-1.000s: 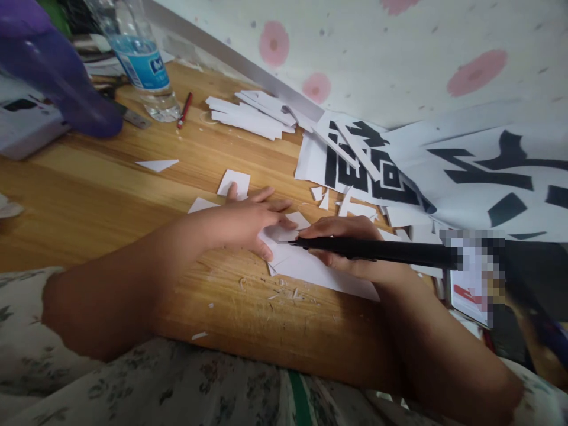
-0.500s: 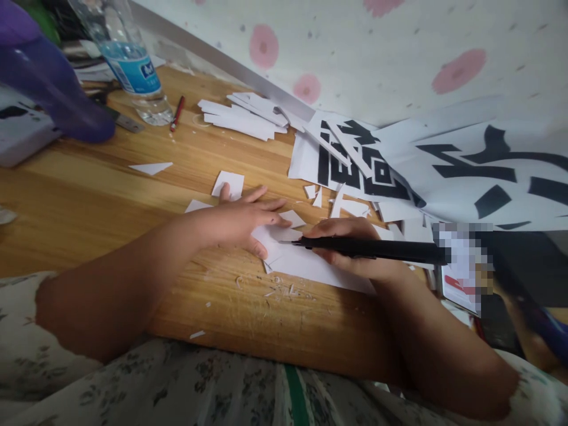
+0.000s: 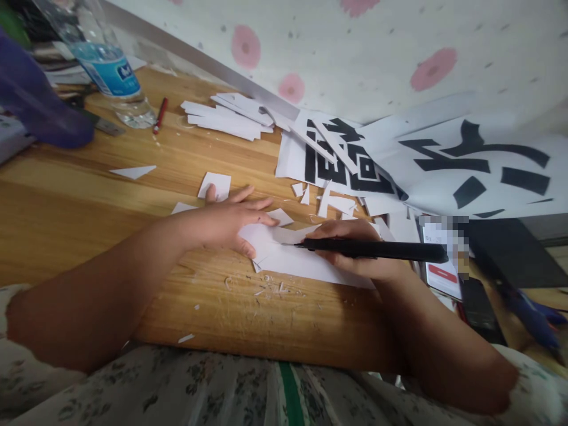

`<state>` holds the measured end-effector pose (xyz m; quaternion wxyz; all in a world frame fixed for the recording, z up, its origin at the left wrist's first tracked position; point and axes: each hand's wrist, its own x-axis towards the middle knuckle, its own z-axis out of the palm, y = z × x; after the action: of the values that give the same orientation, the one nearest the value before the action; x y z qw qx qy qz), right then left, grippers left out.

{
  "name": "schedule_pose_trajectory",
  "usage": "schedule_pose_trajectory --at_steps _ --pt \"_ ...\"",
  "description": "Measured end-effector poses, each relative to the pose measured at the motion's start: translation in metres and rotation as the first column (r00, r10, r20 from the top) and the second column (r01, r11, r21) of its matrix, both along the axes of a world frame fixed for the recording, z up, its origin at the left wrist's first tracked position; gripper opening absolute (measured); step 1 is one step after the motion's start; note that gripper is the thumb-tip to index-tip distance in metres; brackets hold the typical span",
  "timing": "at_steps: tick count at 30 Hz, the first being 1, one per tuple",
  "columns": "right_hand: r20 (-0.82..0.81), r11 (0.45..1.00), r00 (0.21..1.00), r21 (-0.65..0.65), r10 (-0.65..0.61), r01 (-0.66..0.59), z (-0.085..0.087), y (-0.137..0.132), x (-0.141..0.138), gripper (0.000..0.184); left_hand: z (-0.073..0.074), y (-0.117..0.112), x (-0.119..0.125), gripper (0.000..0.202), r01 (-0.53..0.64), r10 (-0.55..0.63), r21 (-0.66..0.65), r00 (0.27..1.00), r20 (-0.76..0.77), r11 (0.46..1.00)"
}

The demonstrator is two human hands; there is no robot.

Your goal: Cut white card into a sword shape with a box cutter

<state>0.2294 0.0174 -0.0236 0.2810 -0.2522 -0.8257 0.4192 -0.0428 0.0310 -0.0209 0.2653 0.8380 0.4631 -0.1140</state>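
Observation:
A black utility knife (image 3: 377, 249) is gripped in my right hand (image 3: 350, 236), its blade touching a white sheet (image 3: 302, 263) of card or thin foam board. My left hand (image 3: 233, 222) lies on the left end of that sheet with the fingers spread; its thumb and a fingertip press near the blade. Under and beside the left hand are small white pieces, one a rectangle (image 3: 217, 184) at a fingertip. A small white offcut (image 3: 281, 217) rests just past the fingers. The right end of the sheet is partly hidden by my right hand.
White strips (image 3: 226, 118) are stacked at the back, beside printed sheets with black characters (image 3: 470, 160). A water bottle (image 3: 113, 83), red pencil (image 3: 160, 116) and purple bottle (image 3: 44, 106) stand or lie left. A phone (image 3: 441, 260) lies right. Shavings (image 3: 279, 288) litter the front.
The view has turned a little to the right. My right hand has drawn the knife slightly rightward along the sheet, away from my left hand, which stays in place on it.

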Motion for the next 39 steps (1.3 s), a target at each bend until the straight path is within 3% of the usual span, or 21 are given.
schedule_pose_trajectory --at_steps 15,27,39 --pt "0.041 0.998 0.998 0.045 -0.052 0.05 -0.003 -0.004 0.007 0.026 0.005 -0.002 0.004 0.075 -0.022 0.021 -0.026 0.999 -0.035 0.999" --pt "0.057 0.996 0.997 -0.056 -0.059 0.063 -0.009 -0.009 0.031 0.029 -0.008 -0.001 -0.003 0.072 -0.001 0.001 0.032 1.0 -0.011 0.999" --pt "0.013 0.998 0.999 -0.057 -0.037 0.038 -0.007 -0.011 0.038 0.036 -0.005 -0.001 -0.002 0.07 -0.009 0.009 0.024 1.0 -0.028 1.0"
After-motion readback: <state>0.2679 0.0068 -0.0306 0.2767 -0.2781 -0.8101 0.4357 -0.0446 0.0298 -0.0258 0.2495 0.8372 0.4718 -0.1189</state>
